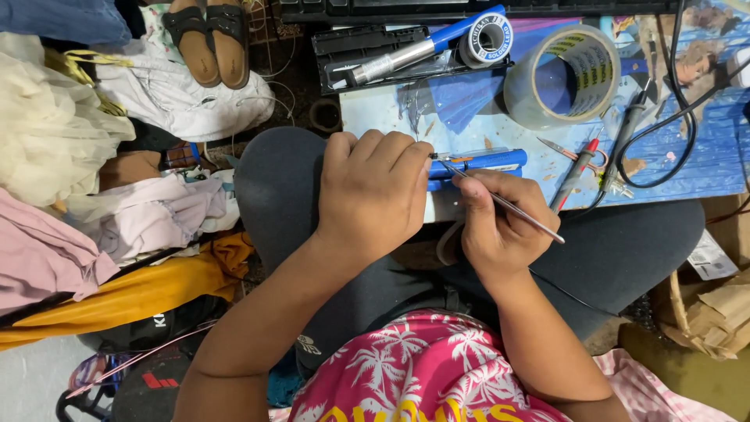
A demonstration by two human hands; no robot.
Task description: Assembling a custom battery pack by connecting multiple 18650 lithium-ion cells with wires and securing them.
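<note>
My left hand (373, 187) is curled into a fist over my knee, closed around something small that the fingers hide. My right hand (500, 223) pinches thin metal tweezers (504, 203), and their tips point at the gap by my left thumb. Just behind both hands lies a blue flat tool (480, 162) on the edge of a low blue work board (703, 156).
On the board stand a big roll of clear tape (564, 76), a solder spool (486, 39), a blue-handled metal tool (418, 49) in a black tray, red-handled probes (574, 173) and black cables (664, 117). Clothes (148, 211) and sandals (209, 39) lie left; cardboard (715, 312) right.
</note>
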